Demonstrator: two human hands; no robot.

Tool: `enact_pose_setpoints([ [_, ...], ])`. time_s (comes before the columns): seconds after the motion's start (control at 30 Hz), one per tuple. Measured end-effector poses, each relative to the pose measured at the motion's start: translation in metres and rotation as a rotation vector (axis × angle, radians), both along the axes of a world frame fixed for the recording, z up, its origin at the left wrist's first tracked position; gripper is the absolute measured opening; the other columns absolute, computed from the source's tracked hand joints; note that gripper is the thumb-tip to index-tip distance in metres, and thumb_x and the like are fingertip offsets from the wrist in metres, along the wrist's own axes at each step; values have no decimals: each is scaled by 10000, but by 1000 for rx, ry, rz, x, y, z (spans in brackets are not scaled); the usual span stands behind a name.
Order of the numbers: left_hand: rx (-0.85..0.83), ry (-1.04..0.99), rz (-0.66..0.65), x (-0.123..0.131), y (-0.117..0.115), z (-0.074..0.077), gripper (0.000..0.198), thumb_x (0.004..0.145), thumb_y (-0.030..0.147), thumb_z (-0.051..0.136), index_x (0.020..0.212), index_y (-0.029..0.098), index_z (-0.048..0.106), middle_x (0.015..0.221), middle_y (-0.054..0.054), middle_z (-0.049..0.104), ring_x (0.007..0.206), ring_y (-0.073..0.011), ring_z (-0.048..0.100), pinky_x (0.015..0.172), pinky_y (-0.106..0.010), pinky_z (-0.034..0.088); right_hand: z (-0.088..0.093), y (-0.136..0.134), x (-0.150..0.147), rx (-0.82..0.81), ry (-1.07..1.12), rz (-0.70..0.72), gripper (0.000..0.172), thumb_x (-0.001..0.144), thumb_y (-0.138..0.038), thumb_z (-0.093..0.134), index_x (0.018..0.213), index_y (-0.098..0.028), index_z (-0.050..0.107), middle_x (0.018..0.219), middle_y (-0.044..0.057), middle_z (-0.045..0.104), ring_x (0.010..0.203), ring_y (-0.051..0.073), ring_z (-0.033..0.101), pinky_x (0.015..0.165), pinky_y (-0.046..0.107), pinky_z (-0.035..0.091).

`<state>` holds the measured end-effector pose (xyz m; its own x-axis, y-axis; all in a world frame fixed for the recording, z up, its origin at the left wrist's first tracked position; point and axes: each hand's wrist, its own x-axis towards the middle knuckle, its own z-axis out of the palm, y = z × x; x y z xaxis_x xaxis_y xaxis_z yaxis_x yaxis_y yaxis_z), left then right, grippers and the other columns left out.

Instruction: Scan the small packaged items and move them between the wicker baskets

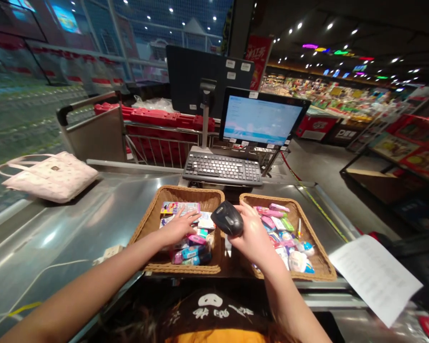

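Note:
My right hand [250, 233] is wrapped round a black handheld barcode scanner [228, 218], held between two wicker baskets with its head tilted toward the left one. Over the left wicker basket [148, 243], my left hand [178, 226] reaches in with its fingers spread. Its fingertips are at small packaged goods, close to a flat colourful package [171, 207] and a white box [205, 220]. Whether they press on anything is hard to make out. Blue packs [196, 252] lie nearer to me. The right wicker basket [323, 259] holds several small mixed items.
Behind the baskets stand a keyboard [222, 167], a lit monitor [260, 119] and a second monitor [189, 78] seen from behind. A pale handbag [53, 176] sits on the metal counter [117, 190] at left. A printed sheet [375, 276] lies at right. A cable [39, 281] runs along the left.

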<state>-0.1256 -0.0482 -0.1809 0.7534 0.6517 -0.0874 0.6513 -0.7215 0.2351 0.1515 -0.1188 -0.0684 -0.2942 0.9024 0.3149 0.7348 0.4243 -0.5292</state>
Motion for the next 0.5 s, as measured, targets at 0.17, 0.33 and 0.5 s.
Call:
enact_pose_setpoints([
  [0.17, -52, 88, -8, 11, 6, 14, 199, 751, 159, 685, 897, 265, 768, 1508, -112, 452, 1431, -376, 333, 1122, -700, 87, -2, -7, 14, 23, 24, -39, 475, 657, -120, 624, 1121, -212, 666, 1217, 85, 648, 1280, 334, 510, 1140, 566, 318],
  [0.33, 119, -67, -8, 62, 12, 46, 339, 854, 357, 662, 1177, 257, 680, 1548, -160, 377, 1461, -347, 280, 1142, -670, 125, -2, -16, 42, 52, 14, -173, 507, 655, -135, 628, 1158, -197, 644, 1244, 106, 636, 1347, 367, 439, 1133, 597, 316],
  [0.5, 158, -183, -55, 143, 13, 48, 562, 863, 435, 643, 1374, 231, 526, 1574, -190, 308, 1472, -360, 240, 1143, -671, 147, 5, -27, 78, 138, -4, -309, 474, 678, -167, 623, 1152, -173, 628, 1223, 127, 637, 1336, 360, 450, 1126, 578, 340],
])
